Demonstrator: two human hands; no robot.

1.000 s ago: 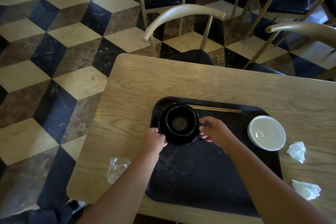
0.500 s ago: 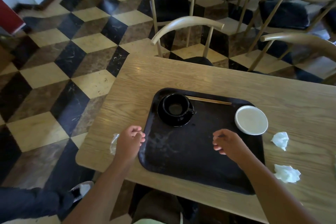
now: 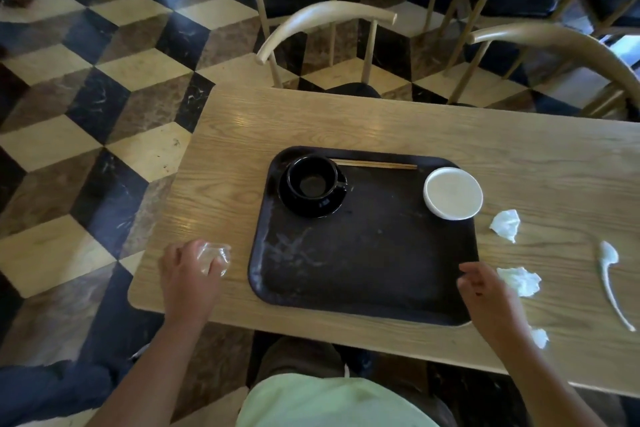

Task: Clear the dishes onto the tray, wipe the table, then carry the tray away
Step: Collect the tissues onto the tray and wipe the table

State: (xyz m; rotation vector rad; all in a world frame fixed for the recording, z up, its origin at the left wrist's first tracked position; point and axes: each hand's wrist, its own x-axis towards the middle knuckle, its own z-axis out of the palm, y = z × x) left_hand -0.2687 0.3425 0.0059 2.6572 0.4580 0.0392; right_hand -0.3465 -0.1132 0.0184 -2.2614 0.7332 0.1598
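Note:
A black tray (image 3: 360, 263) lies on the wooden table (image 3: 381, 125). At its far left stands a black cup on a black saucer (image 3: 313, 185), with chopsticks (image 3: 374, 164) behind it. A white bowl (image 3: 453, 192) sits on the tray's far right corner. My left hand (image 3: 188, 274) rests left of the tray, fingers closed on a crumpled clear plastic wrapper (image 3: 214, 257). My right hand (image 3: 485, 291) hovers over the tray's near right edge, fingers loosely curled and holding nothing, beside a crumpled white tissue (image 3: 521, 279).
Two more crumpled tissues (image 3: 506, 224) (image 3: 539, 336) and a white ceramic spoon (image 3: 609, 274) lie on the table right of the tray. Wooden chairs (image 3: 325, 21) with dark cushions stand along the far side. A checkered floor lies to the left.
Both hands let go of the cup and saucer and drew back toward me. My left hand went to the plastic wrapper and closed on it; my right hand moved to the tray's near right edge.

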